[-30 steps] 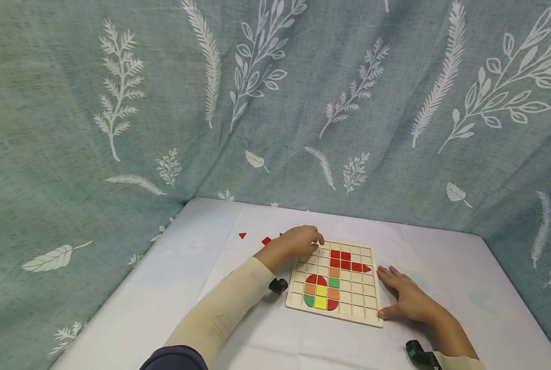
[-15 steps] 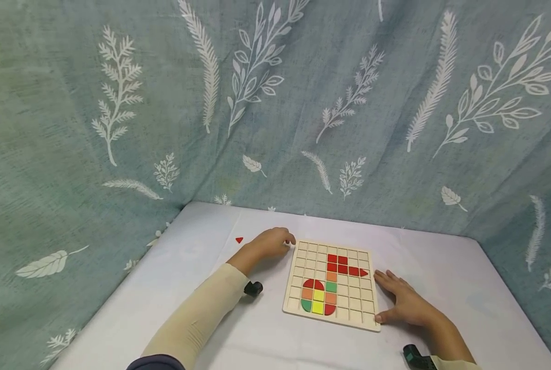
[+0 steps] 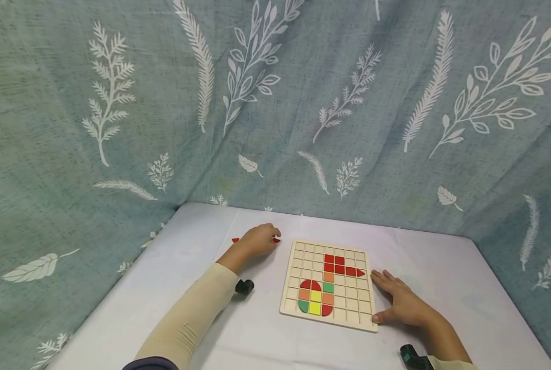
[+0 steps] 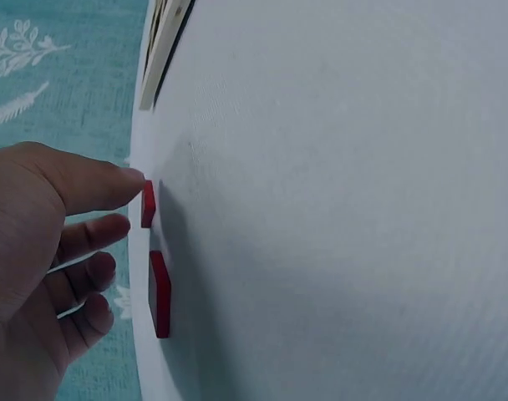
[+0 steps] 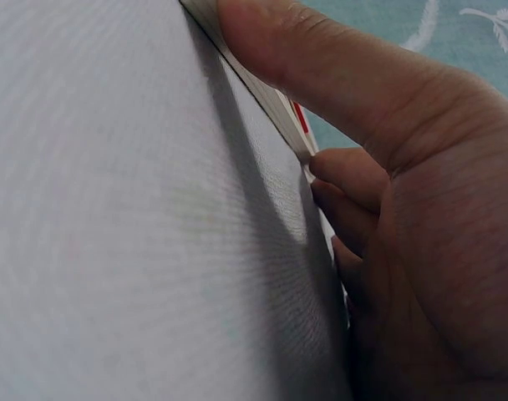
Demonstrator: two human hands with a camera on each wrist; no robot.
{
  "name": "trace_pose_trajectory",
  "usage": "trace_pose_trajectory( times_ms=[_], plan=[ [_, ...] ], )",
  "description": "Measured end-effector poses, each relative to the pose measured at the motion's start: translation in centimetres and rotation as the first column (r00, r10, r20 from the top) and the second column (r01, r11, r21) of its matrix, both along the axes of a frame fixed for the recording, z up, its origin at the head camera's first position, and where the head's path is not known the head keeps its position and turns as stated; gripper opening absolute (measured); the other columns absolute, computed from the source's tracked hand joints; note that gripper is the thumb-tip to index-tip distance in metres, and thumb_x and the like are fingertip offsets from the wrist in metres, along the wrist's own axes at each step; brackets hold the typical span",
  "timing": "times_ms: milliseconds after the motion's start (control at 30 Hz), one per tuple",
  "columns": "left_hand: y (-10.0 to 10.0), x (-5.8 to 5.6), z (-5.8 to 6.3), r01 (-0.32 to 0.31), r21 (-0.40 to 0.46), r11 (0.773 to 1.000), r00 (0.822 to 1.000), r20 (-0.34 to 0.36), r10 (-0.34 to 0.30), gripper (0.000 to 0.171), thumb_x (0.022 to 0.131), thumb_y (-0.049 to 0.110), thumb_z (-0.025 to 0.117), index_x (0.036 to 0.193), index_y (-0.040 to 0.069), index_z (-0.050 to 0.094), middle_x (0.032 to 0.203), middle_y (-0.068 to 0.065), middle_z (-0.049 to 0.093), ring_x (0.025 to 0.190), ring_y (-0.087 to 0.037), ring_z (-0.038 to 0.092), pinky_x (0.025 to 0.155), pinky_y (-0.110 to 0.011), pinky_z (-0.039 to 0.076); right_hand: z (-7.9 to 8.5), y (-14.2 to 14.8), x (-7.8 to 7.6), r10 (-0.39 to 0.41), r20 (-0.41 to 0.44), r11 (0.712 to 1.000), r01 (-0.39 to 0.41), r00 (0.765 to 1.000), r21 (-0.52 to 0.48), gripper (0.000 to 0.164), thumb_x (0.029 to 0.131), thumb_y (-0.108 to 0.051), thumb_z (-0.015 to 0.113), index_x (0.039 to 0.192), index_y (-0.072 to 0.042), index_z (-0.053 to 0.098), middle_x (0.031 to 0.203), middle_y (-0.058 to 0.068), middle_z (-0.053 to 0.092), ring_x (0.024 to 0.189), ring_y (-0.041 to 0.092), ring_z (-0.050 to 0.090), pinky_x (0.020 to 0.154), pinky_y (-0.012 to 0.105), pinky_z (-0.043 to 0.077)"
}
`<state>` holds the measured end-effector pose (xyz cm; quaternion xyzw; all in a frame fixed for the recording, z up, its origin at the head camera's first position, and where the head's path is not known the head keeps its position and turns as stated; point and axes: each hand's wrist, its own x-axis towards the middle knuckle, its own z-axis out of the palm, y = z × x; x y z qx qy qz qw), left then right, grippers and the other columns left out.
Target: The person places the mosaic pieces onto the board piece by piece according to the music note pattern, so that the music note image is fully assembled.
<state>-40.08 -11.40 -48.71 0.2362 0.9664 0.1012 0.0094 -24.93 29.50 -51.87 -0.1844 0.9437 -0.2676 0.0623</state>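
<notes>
A square wooden grid board [image 3: 349,308] lies on the table, with red, orange, green and yellow tiles set into some of its cells. To the left of the board, my left hand [image 3: 257,240] hovers low over loose red tiles. In the left wrist view its thumb tip is right by a small red tile [image 4: 148,203], and whether they touch I cannot tell; the fingers are loosely bent and apart. A second red tile [image 4: 160,294] lies nearer. My right hand [image 3: 402,300] rests spread along the board's right edge, thumb at its near corner.
A white cloth [image 3: 238,329] covers the table. Patterned green-blue fabric [image 3: 275,103] hangs behind and along the sides. Another red tile [image 3: 235,240] lies left of my left hand, partly hidden by it.
My left hand has moved left, off the board's upper left corner and over to the loose red tiles. The right hand stays at the board's edge.
</notes>
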Motion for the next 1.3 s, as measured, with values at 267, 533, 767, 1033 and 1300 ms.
trace_pose_trajectory(
  times_ms=[267, 533, 767, 1033, 1300],
  plan=[
    [-0.6, -0.6, -0.9, -0.001, 0.007, 1.000, 1.000, 0.021, 0.000, 0.024, 0.090, 0.018, 0.066, 0.113, 0.014, 0.070, 0.098, 0.002, 0.059, 0.093, -0.016, 0.056, 0.088, -0.036, 0.046, -0.1, -0.1, 0.2, -0.007, 0.012, 1.000, 0.007, 1.000, 0.005, 0.119, 0.056, -0.061, 0.083, 0.148, 0.000, 0.037, 0.154, 0.017, 0.030, 0.143, 0.044, 0.012, 0.109, 0.063, 0.007],
    [-0.2, -1.0, -0.5, 0.009, -0.050, 0.999, 1.000, 0.025, -0.008, 0.018, 0.091, 0.017, 0.064, 0.108, 0.016, 0.072, 0.096, 0.003, 0.058, 0.089, -0.014, 0.055, 0.083, -0.035, 0.047, 0.0, 0.1, 0.2, 0.007, -0.001, 1.000, -0.007, 1.000, -0.006, 0.120, 0.056, -0.061, 0.083, 0.148, 0.000, 0.036, 0.154, 0.018, 0.030, 0.142, 0.045, 0.012, 0.109, 0.062, 0.007],
    [-0.1, -1.4, 0.2, 0.066, -0.147, 0.987, 0.996, -0.041, -0.073, 0.008, 0.094, 0.017, 0.063, 0.098, 0.018, 0.070, 0.087, 0.005, 0.053, 0.077, -0.013, 0.050, 0.072, -0.031, 0.044, 0.3, 0.1, -0.2, 0.015, -0.009, 1.000, -0.016, 1.000, -0.015, 0.119, 0.057, -0.058, 0.084, 0.148, 0.001, 0.036, 0.154, 0.019, 0.030, 0.142, 0.046, 0.012, 0.108, 0.064, 0.008],
    [-0.6, -1.1, 0.2, 0.081, -0.179, 0.981, 0.994, -0.055, -0.092, 0.010, 0.093, 0.021, 0.065, 0.084, 0.021, 0.060, 0.080, 0.005, 0.050, 0.072, -0.013, 0.047, 0.065, -0.031, 0.042, 0.1, -0.1, -0.1, 0.022, 0.004, 1.000, -0.022, 1.000, -0.019, 0.119, 0.057, -0.058, 0.084, 0.148, 0.001, 0.036, 0.154, 0.020, 0.030, 0.142, 0.046, 0.012, 0.108, 0.064, 0.007],
    [-0.8, -0.6, 0.5, 0.108, -0.150, 0.983, 0.989, -0.085, -0.121, 0.020, 0.089, 0.020, 0.066, 0.071, 0.022, 0.057, 0.073, 0.004, 0.049, 0.066, -0.013, 0.045, 0.060, -0.031, 0.040, 0.3, -0.2, 0.3, 0.028, -0.005, 0.999, -0.028, 1.000, -0.018, 0.118, 0.057, -0.058, 0.084, 0.148, 0.001, 0.036, 0.154, 0.020, 0.030, 0.142, 0.046, 0.012, 0.108, 0.064, 0.007]
  ],
)
